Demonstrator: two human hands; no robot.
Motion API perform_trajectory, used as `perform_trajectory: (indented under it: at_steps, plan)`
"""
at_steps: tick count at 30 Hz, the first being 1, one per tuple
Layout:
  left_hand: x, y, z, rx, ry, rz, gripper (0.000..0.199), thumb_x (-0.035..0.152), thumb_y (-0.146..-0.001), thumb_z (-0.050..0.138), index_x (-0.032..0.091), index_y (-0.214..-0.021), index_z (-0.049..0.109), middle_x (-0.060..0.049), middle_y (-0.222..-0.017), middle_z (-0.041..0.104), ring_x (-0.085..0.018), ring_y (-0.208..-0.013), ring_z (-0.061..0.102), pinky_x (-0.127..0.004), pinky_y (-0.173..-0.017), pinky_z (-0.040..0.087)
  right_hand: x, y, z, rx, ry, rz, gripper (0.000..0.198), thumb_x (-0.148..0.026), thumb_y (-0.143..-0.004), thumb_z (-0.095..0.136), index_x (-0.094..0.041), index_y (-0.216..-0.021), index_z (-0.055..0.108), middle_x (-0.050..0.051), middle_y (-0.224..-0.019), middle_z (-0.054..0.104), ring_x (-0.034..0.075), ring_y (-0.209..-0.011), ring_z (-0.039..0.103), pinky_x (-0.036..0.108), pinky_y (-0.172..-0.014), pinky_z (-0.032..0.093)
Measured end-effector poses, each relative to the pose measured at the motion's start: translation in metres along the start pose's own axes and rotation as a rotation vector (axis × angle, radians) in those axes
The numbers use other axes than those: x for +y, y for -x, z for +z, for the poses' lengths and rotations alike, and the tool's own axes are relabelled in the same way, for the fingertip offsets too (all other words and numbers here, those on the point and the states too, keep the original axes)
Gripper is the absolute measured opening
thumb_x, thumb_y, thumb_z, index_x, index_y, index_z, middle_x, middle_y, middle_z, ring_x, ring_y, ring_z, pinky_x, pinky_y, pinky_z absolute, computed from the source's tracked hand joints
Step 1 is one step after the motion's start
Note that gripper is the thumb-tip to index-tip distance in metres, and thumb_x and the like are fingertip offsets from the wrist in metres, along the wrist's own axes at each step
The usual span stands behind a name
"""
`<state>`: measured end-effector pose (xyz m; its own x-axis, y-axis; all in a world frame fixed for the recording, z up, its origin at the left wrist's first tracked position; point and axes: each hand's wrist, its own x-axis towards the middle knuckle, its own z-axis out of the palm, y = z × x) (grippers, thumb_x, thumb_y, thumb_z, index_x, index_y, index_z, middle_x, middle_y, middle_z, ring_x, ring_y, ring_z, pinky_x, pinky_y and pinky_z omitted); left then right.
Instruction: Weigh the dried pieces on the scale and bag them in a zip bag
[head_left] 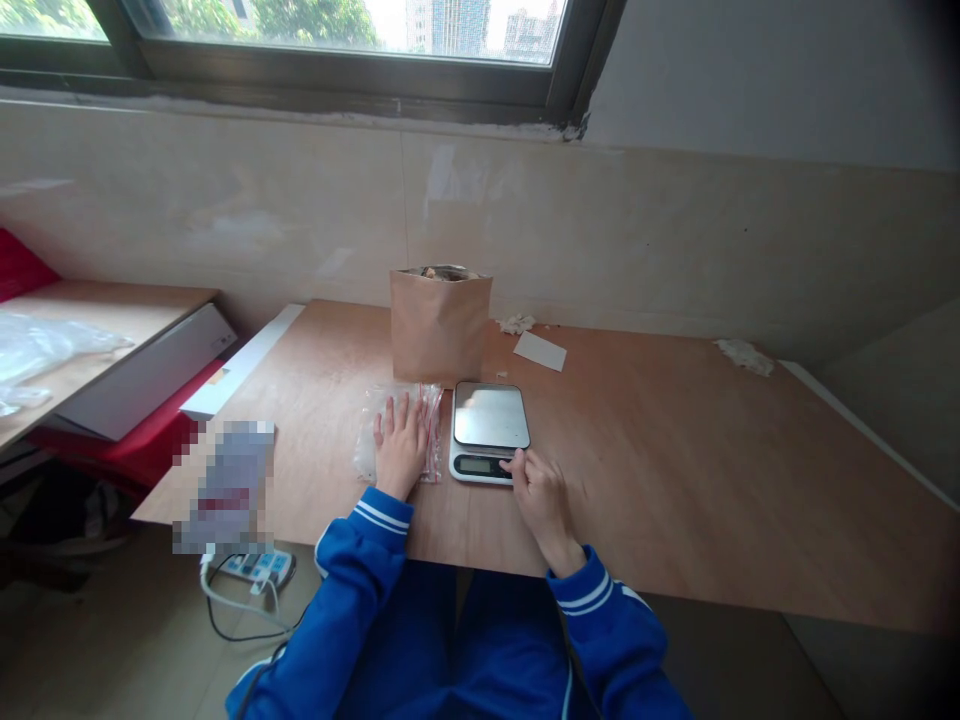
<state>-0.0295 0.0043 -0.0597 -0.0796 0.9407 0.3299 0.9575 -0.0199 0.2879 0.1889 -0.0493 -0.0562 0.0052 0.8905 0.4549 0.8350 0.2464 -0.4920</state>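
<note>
Setup looks done, weighing unstarted: we spread our left hand point(401, 447) flat on plastic bags point(365, 445) left of the bare-topped scale point(491, 415), our right hand point(541, 492) curled, one finger at its near panel point(475, 466).

bright window point(349, 28) | beige wall point(300, 205) | wooden table point(697, 460) | tan floor point(142, 630)

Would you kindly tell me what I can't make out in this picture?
All in the head view:
- The reading on the scale's display: too small and dim.
- The right end of the scale's control panel: covered by the right hand.
- The lower inside of the paper bag: hidden by its front wall.
- Part of the clear plastic bags: under the left hand.
- The crumpled plastic: cut off by the left edge.
</note>
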Motion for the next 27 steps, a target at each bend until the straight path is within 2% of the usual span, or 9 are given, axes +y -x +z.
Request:
perform_trajectory:
  at_steps: [3,7,9,12,17,27]
  plan:
    - [-0.001,0.000,0.002,-0.008,-0.002,0.025,0.049,0.027,-0.097,0.033,0.022,-0.143,0.049,-0.007,-0.155,0.037,-0.030,-0.147,0.025,-0.050,-0.119,0.017,-0.004,0.003,-0.007,-0.041,0.005,0.024,0.057,-0.041,-0.104,0.027,-0.021,-0.091,0.079,0.006,-0.076,0.068,0.018,-0.072,0.060,0.031,-0.072,0.035]
    - [-0.003,0.000,0.004,0.005,0.023,0.025,0.049,0.027,-0.096,0.034,0.022,-0.142,0.050,-0.006,-0.153,0.041,-0.030,-0.147,0.025,-0.050,-0.119,0.017,0.000,-0.002,-0.022,-0.039,-0.154,0.124,0.058,-0.047,-0.102,0.026,-0.023,-0.098,0.078,0.006,-0.081,0.067,0.016,-0.071,0.059,0.029,-0.068,0.038]
    - [-0.003,0.000,0.004,0.000,0.025,0.026,0.048,0.028,-0.097,0.033,0.022,-0.141,0.051,-0.005,-0.153,0.042,-0.029,-0.147,0.025,-0.050,-0.119,0.017,0.011,-0.013,-0.027,0.014,-0.233,0.218,0.061,-0.052,-0.101,0.024,-0.021,-0.100,0.077,0.006,-0.078,0.066,0.015,-0.064,0.056,0.028,-0.062,0.037]
    - [-0.003,0.000,0.003,-0.021,0.023,0.024,0.048,0.028,-0.097,0.031,0.022,-0.141,0.052,-0.005,-0.153,0.042,-0.029,-0.147,0.026,-0.049,-0.119,0.018,0.036,-0.032,-0.025,0.154,-0.274,0.344,0.071,-0.059,-0.098,0.021,-0.016,-0.098,0.076,0.004,-0.063,0.059,0.015,-0.055,0.050,0.028,-0.057,0.035]
    - [-0.003,0.000,0.002,-0.027,0.040,0.022,0.048,0.027,-0.097,0.031,0.021,-0.140,0.052,-0.004,-0.152,0.043,-0.028,-0.147,0.025,-0.048,-0.120,0.018,0.071,-0.042,-0.008,0.342,-0.427,0.578,0.074,-0.068,-0.093,0.024,-0.013,-0.078,0.071,0.001,-0.056,0.050,0.015,-0.051,0.047,0.028,-0.054,0.036]
    - [0.000,-0.001,-0.003,-0.038,0.078,0.017,0.048,0.026,-0.096,0.031,0.021,-0.138,0.053,-0.006,-0.150,0.046,-0.028,-0.147,0.026,-0.049,-0.119,0.018,0.074,-0.039,-0.007,0.336,-0.512,0.579,0.069,-0.071,-0.089,0.030,-0.015,-0.072,0.067,0.001,-0.054,0.050,0.014,-0.051,0.047,0.028,-0.053,0.037]
